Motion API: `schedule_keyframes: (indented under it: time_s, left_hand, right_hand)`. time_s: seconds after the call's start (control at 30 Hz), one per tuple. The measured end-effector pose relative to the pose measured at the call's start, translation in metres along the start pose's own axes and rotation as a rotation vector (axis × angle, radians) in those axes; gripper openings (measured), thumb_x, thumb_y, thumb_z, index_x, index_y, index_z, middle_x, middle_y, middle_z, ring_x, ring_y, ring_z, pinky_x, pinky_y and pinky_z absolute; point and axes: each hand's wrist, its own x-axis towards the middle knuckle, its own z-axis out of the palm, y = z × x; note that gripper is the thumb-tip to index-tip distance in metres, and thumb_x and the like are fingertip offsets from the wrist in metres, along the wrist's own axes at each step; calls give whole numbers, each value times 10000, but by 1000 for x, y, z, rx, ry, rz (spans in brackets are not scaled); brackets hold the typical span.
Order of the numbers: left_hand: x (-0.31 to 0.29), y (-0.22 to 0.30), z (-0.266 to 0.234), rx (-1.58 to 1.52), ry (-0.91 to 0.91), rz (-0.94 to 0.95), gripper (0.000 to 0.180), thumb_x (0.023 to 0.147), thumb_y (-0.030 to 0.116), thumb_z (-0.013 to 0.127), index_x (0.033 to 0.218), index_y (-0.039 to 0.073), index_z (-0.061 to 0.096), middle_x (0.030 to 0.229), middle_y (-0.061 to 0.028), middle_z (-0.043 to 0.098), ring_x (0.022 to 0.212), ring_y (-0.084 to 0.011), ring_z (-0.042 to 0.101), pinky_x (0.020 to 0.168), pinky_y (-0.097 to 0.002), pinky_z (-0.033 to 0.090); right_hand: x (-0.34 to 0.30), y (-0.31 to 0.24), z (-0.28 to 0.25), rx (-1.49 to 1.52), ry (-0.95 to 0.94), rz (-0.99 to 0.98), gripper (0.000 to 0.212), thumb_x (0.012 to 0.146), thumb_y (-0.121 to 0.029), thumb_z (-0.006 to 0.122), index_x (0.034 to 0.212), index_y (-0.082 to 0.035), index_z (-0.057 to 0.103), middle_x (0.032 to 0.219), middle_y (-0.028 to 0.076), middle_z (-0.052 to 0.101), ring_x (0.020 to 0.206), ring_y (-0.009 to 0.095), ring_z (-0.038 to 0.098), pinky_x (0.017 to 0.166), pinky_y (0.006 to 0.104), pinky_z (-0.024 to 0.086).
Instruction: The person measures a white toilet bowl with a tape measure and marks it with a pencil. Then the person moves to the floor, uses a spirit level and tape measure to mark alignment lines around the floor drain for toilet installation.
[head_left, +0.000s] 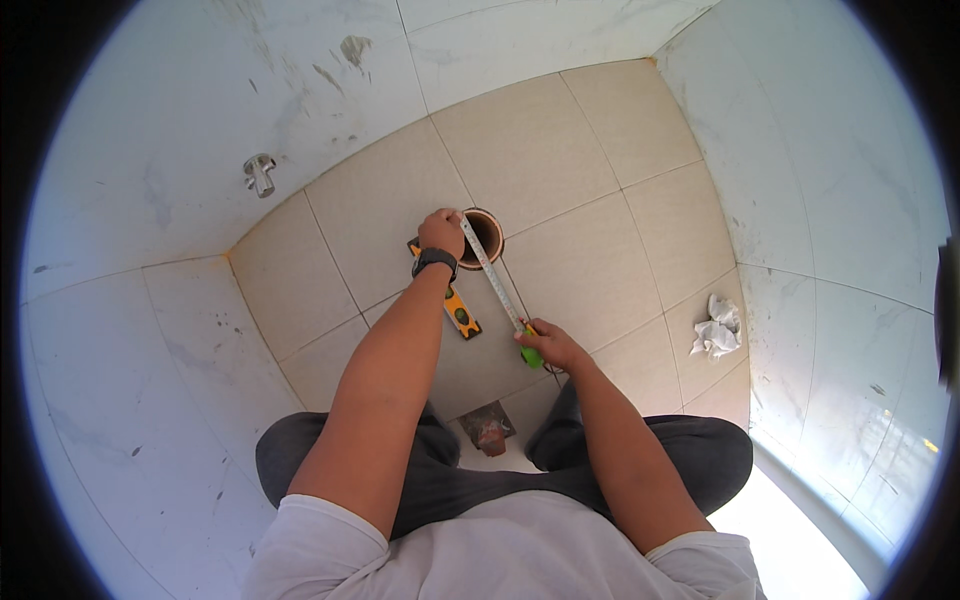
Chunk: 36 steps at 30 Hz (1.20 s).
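Flat pale tape blade (492, 274) crosses round, brown-rimmed pipe opening (497, 230); drop partly blocked. Yellow-and-black spirit level (462, 315) obstructs left. My right hand (553, 345) can pass rightward over beige tiled floor (605, 270) until crumpled white wad (717, 328).

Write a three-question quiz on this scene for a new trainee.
1. Multiple choice: Which hand grips the case of the bright green tape measure?
a) left
b) right
c) neither

2. True or false: The crumpled white scrap lies on the beige tiled floor, to the right of the round, brown-walled pipe opening.

3. Fill in: The yellow-and-black tool partly hidden by the left arm is a ____.

Key:
1. b, the right hand.
2. True.
3. Spirit level.
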Motion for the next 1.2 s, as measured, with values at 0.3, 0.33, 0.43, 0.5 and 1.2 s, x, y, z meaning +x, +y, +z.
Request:
schedule_keyframes:
  time_s: [0.3, 0.33, 0.43, 0.5, 1.2]
  left_hand:
    - [1, 1, 0, -52, -10, -44, 218, 918, 239, 658, 979, 61, 766, 929, -187, 735, 883, -349, 706, 822, -424, 548]
    - [1, 1, 0, -68, -12, -39, 218, 918, 240, 658, 981, 62, 766, 930, -187, 735, 885, -350, 706, 821, -426, 548]
    - [1, 1, 0, -73, -21, -28, 217, 917, 238, 658, 986, 63, 766, 931, -187, 734, 888, -353, 706, 818, -430, 550]
    - [2, 2, -1, -15, -31, -28, 217, 915, 235, 659, 989, 61, 765, 932, -187, 735, 890, -354, 706, 814, -431, 551]
    - [6, -2, -5, -108, -79, -101, 245, 897, 279, 683, 988, 69, 769, 925, -152, 749, 885, -314, 720, 828, -402, 555]
  right_hand:
    - [-21, -32, 12, -98, 103, 91, 720, 744, -560, 808, 1162, -1, 636, 982, 154, 683, 896, 251, 651, 791, 370, 523]
    - [-22, -32, 14, -198, 143, 5, 744, 718, -567, 824, 1159, 0, 629, 984, 171, 687, 905, 269, 664, 797, 383, 529]
    - [-24, -28, 18, -449, 180, 1, 798, 692, -513, 842, 1236, 9, 580, 1097, 197, 681, 1010, 336, 662, 873, 392, 523]
    - [-25, -26, 22, -485, 211, -60, 754, 694, -467, 829, 1223, 1, 565, 1084, 219, 676, 998, 367, 663, 863, 410, 530]
    - [-39, -51, 55, -850, 501, 74, 603, 765, -415, 764, 1161, -50, 493, 1083, 172, 600, 907, 359, 699, 760, 475, 576]
